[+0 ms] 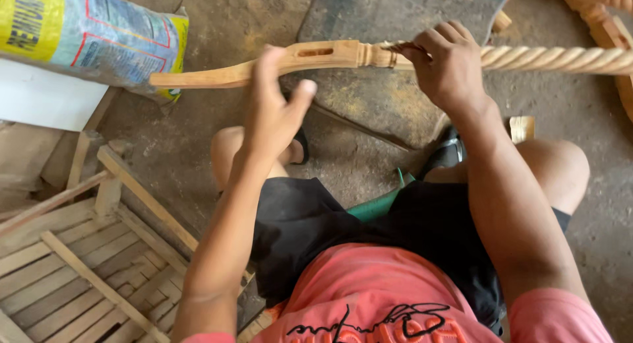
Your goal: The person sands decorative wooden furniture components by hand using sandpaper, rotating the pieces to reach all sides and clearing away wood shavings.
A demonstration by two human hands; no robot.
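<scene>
Right hand (448,66) is clamped on the carved leg (330,56) right where the rope twist begins; left hand (273,109) just props it from below, fingers loose. Leg's held level above the knees, sack (99,33) far left, slatted frame (72,264) near left.

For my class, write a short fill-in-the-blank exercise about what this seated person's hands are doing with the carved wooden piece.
1. The right hand grips the pale carved wooden furniture leg where its ____-shaped twisted section begins.
2. The left hand is at the leg's smooth, ____ end.
3. A slatted wooden frame lies to the person's ____.

Missing words: rope; tapered; left
</scene>
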